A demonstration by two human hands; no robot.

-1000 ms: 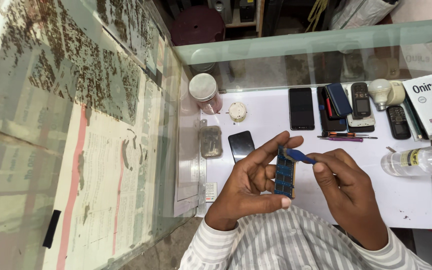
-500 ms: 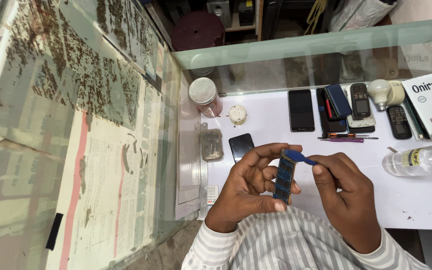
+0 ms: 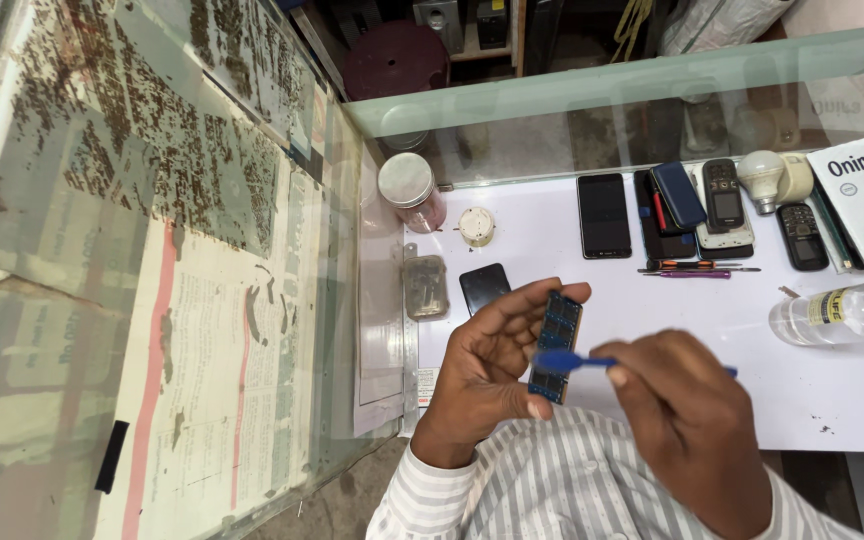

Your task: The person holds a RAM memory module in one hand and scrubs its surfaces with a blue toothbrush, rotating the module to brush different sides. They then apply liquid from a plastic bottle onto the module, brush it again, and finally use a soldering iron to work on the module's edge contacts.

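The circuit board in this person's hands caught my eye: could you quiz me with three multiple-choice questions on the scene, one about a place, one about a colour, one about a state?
1. Where is the clear plastic bottle?
A. lying at the table's right edge
B. standing by the jar
C. in the left hand

2. What colour is the brush in the right hand?
A. red
B. blue
C. yellow

3. How is the circuit board held?
A. flat on the white table
B. pinched in the left hand
C. tucked under the jar

Answers: 1 A, it lies on its side there. 2 B, its head shows blue against the board. 3 B, thumb and fingers clasp its edges above the table.
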